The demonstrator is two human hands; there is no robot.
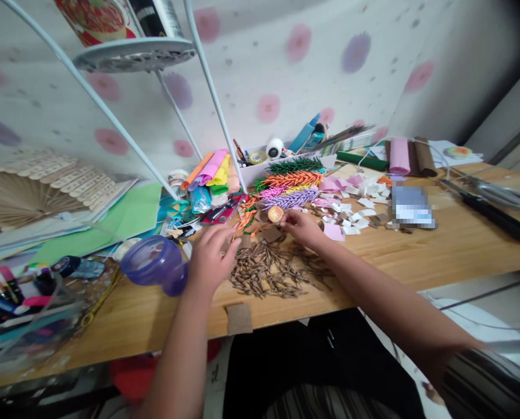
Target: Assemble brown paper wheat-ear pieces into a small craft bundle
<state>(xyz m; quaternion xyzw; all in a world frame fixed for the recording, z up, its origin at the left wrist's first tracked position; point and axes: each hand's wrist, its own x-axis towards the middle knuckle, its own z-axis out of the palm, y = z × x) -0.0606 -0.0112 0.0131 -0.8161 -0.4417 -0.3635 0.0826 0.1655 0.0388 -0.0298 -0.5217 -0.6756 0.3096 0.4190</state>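
My right hand (303,228) pinches a small round piece with a yellow-orange label (275,215) near the middle of the table. My left hand (213,254) hovers at the left side of a heap of twisted brown paper pieces (266,270), thumb and fingers apart, with nothing plainly held. Behind the hands lie bundles of coloured twisted-paper sprigs: a green one (295,166), an orange one (291,178) and a purple one (291,198). Loose orange twists (248,214) are between the hands. A brown paper square (239,318) rests at the table's front edge.
A purple translucent cup (149,261) stands left of my left hand, near a box of markers (15,297). White and pink scraps (351,215) cover the table to the right, with black-handled scissors or a similar tool (495,216) beyond. A white rack (210,93) rises behind.
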